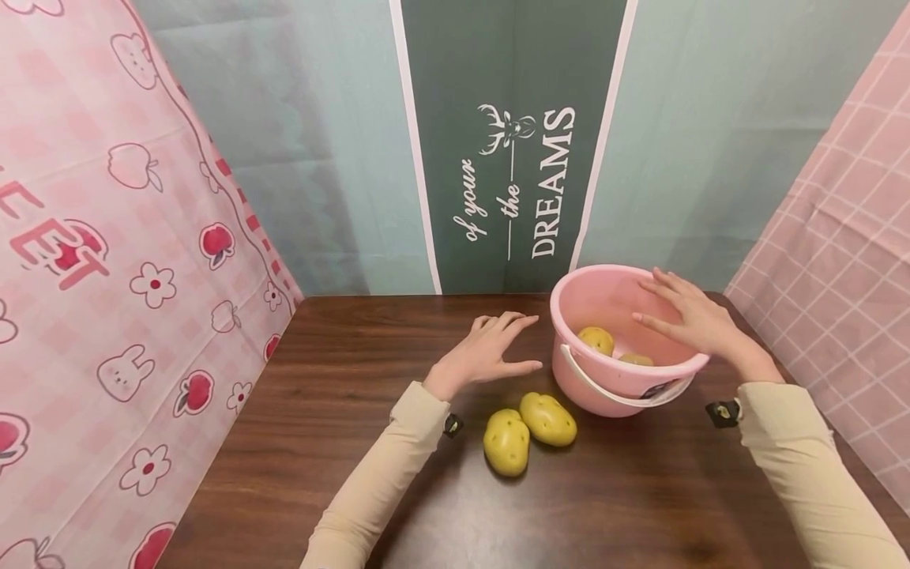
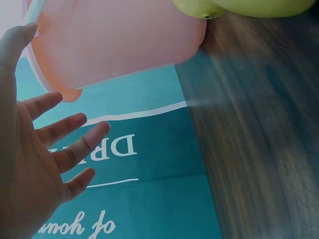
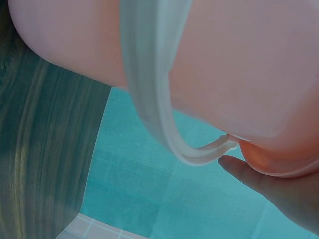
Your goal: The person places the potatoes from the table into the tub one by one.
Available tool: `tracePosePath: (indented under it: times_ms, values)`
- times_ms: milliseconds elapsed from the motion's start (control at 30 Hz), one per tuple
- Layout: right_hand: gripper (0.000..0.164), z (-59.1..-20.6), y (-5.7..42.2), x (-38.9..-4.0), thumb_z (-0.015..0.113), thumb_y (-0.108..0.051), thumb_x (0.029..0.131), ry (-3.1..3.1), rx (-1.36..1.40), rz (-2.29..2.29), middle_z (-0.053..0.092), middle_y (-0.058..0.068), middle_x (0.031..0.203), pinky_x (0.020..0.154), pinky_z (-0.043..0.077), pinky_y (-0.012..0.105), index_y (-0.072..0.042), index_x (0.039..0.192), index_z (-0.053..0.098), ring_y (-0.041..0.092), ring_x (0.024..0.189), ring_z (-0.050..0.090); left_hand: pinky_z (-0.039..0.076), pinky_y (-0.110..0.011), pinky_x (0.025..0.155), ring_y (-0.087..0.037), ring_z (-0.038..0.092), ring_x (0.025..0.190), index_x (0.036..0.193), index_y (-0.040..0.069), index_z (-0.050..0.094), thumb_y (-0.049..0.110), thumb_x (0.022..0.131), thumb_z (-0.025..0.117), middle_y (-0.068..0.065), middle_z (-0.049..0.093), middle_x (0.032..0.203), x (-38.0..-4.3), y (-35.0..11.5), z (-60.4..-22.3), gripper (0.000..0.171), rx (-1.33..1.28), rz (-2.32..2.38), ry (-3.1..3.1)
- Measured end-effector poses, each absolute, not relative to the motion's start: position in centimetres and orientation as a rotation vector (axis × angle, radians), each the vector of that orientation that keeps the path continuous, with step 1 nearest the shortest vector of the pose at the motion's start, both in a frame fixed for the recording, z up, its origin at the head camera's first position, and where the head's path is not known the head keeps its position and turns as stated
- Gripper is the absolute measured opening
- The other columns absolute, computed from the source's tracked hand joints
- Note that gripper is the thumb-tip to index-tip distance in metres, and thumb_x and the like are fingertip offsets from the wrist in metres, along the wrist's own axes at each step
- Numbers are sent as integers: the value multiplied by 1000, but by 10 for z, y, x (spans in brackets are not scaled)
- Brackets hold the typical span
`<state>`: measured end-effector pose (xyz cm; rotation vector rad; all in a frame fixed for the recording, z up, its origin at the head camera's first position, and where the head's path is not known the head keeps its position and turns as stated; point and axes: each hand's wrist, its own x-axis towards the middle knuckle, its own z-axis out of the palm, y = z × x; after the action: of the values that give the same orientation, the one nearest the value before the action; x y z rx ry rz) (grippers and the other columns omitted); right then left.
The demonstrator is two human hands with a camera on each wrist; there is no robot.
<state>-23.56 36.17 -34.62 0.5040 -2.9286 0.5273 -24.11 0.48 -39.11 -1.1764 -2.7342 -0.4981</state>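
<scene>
A pink bucket with a white handle stands toward the back right of the table. Inside it lie two yellow potatoes; one potato shows well, the other is partly hidden by the rim. In front and to the left, two more potatoes, a rounder one and a longer one, lie side by side on the wood. My left hand hovers left of the bucket, fingers spread and holding nothing. Over the bucket's right rim reaches my right hand, fingers extended; whether it touches the rim I cannot tell.
The dark wooden table ends at a teal and green cloth backdrop with white lettering. Pink printed cloth hangs along the left, and pink checked cloth along the right.
</scene>
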Motion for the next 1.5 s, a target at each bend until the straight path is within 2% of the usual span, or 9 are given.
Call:
tracePosePath:
  times_ms: [400, 567, 1033, 1500]
  values:
    - [69, -346, 360, -235, 61, -44, 85, -2938, 494, 509, 19, 16, 152, 94, 20, 70, -12, 141, 38, 39, 139, 15, 26, -40, 102, -9, 41, 124, 144, 28, 29, 69, 82, 44, 4, 42, 136, -236, -2, -404, 76, -1165, -479, -2767]
    - [69, -345, 362, -235, 61, -44, 85, -2937, 486, 508, 19, 16, 152, 94, 20, 69, -13, 142, 37, 38, 139, 13, 27, -40, 101, -8, 43, 123, 144, 26, 31, 71, 82, 42, 4, 43, 134, -234, -2, -407, 77, -1178, -473, -2759]
    - [69, -346, 362, -235, 62, -43, 85, -2933, 493, 524, 18, 15, 153, 94, 19, 70, -13, 141, 38, 38, 140, 12, 28, -41, 101, -8, 44, 120, 143, 25, 33, 68, 83, 45, 5, 45, 131, -227, -3, -419, 75, -1210, -427, -2774]
    - [69, -346, 361, -235, 62, -43, 85, -2931, 493, 532, 20, 17, 152, 94, 19, 70, -13, 142, 37, 39, 139, 14, 28, -39, 100, -8, 46, 117, 142, 24, 35, 71, 83, 40, 6, 45, 129, -222, -1, -427, 75, -1245, -440, -2801]
